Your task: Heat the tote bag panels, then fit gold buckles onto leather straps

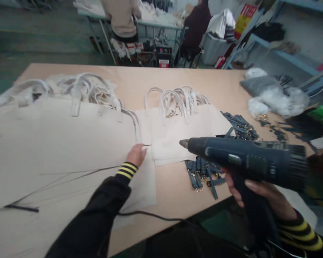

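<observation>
My right hand (269,195) is wrapped round the handle of a dark blue heat gun (247,159). Its metal nozzle points left, over the smaller stack of cream tote bags (183,136). My left hand (137,154) is closed in a pinch at the right edge of the larger cream bags (56,139). A thin dark strip (148,144) sticks out from its fingertips, and its other end is hidden by the hand. Pale wrapped handles (174,104) stand up from the bags. Small dark blue buckled straps (201,172) lie partly behind the heat gun.
More blue straps (242,127), loose metal fittings (263,120) and plastic bags (274,93) occupy the table's right side. A black cable (156,216) crosses the front edge. Thin dark strips (21,208) lie on the left bags. Two people sit at a table (161,23) behind.
</observation>
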Motion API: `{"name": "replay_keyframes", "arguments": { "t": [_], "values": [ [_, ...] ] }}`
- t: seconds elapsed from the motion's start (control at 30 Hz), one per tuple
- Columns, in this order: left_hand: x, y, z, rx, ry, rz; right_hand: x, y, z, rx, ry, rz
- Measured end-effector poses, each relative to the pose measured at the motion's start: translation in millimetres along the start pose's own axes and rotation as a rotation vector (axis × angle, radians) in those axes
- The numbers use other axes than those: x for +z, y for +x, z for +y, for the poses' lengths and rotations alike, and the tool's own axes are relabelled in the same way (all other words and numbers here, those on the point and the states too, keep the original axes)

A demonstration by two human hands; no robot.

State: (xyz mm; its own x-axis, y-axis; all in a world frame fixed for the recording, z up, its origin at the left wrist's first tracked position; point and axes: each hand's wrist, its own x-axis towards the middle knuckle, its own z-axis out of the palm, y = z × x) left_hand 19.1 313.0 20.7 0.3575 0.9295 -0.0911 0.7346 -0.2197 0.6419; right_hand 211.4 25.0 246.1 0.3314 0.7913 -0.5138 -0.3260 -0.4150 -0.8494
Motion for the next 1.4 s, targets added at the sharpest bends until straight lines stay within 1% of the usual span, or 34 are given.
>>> {"name": "replay_keyframes", "arguments": {
  "t": [0.07, 0.13, 0.17, 0.23, 0.3, 0.37, 0.47, 0.53, 0.63, 0.73, 0.8, 0.87, 0.97, 1.03, 1.1, 1.2, 1.4],
  "values": [
    [28.9, 13, 18, -0.022, 0.071, -0.05, -4, -10, -12, -0.064, 0.048, 0.113],
    [52.8, 22, 32, -0.077, 0.132, -0.072, -7, -20, -18, -0.088, 0.076, 0.18],
    [61.3, 24, 37, -0.106, 0.15, -0.078, -8, -25, -19, -0.089, 0.079, 0.201],
    [70.5, 27, 43, -0.147, 0.168, -0.094, -10, -31, -16, -0.087, 0.063, 0.224],
    [70.7, 28, 44, -0.152, 0.167, -0.111, -12, -35, -10, -0.081, 0.038, 0.23],
    [65.6, 25, 44, -0.125, 0.151, -0.125, -14, -35, -5, -0.084, 0.033, 0.23],
    [56.5, 9, 40, -0.075, 0.088, -0.146, -17, -34, -3, -0.103, 0.055, 0.207],
    [53.1, -13, 31, -0.062, 0.028, -0.171, -18, -30, -5, -0.121, 0.078, 0.154],
    [54.4, -59, 10, -0.09, -0.034, -0.226, -15, -16, -7, -0.116, 0.125, 0.009],
    [61.6, -102, -10, -0.159, -0.035, -0.24, -2, 15, -5, -0.054, 0.118, -0.188],
    [66.4, -118, -18, -0.217, -0.019, -0.216, 14, 43, -2, -0.031, 0.071, -0.309],
    [69.1, -126, -21, -0.267, -0.012, -0.185, 35, 72, 1, -0.024, 0.038, -0.372],
    [69.2, -128, -20, -0.291, -0.033, -0.15, 68, 111, 3, -0.055, 0.005, -0.402],
    [68.3, -130, -17, -0.289, -0.056, -0.138, 84, 130, 3, -0.073, -0.034, -0.408],
    [67.9, -132, -15, -0.289, -0.081, -0.13, 93, 142, 1, -0.069, -0.071, -0.412],
    [69.0, -138, -12, -0.287, -0.127, -0.13, 93, 146, -4, -0.04, -0.117, -0.403],
    [72.9, -143, -9, -0.281, -0.208, -0.154, 71, 137, -14, -0.023, -0.219, -0.3]
  ]
}}
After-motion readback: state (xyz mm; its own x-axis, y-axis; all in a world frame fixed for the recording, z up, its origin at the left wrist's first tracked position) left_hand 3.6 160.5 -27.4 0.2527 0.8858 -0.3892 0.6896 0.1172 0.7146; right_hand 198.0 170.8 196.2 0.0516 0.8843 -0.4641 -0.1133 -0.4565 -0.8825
